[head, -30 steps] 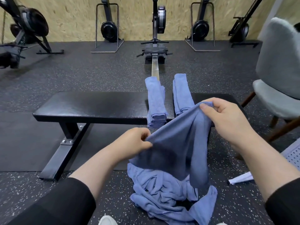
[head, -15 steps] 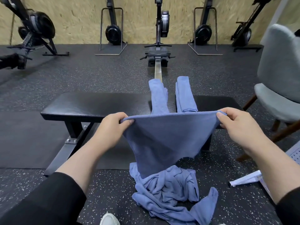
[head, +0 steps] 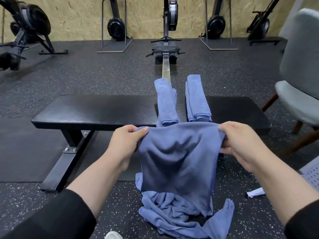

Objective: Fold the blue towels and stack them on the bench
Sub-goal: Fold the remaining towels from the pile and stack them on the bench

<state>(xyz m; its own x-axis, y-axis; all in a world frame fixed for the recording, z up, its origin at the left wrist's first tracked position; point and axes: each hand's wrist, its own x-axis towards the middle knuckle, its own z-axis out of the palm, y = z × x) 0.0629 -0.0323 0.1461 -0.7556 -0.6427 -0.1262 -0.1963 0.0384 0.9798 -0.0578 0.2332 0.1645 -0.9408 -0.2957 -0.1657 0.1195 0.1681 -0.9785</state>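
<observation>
A blue towel (head: 177,157) hangs spread in front of me, just before the black bench (head: 96,111). My left hand (head: 126,142) pinches its upper left corner and my right hand (head: 241,142) grips its upper right edge. Two stacks of folded blue towels lie across the bench's right half: a left stack (head: 166,104) and a right stack (head: 197,100). A heap of loose blue towels (head: 174,214) lies on the floor under the held towel, partly hidden by it.
A grey chair (head: 300,87) with wooden legs stands at the right. A rowing machine (head: 166,49) runs away behind the bench, with other gym machines along the back wall. A white basket edge (head: 312,171) and a white scrap (head: 255,193) lie at right.
My hands pulled apart and stretched the towel's top edge out flat, then drew it lower and nearer; the towel now hangs in a longer, narrower drape.
</observation>
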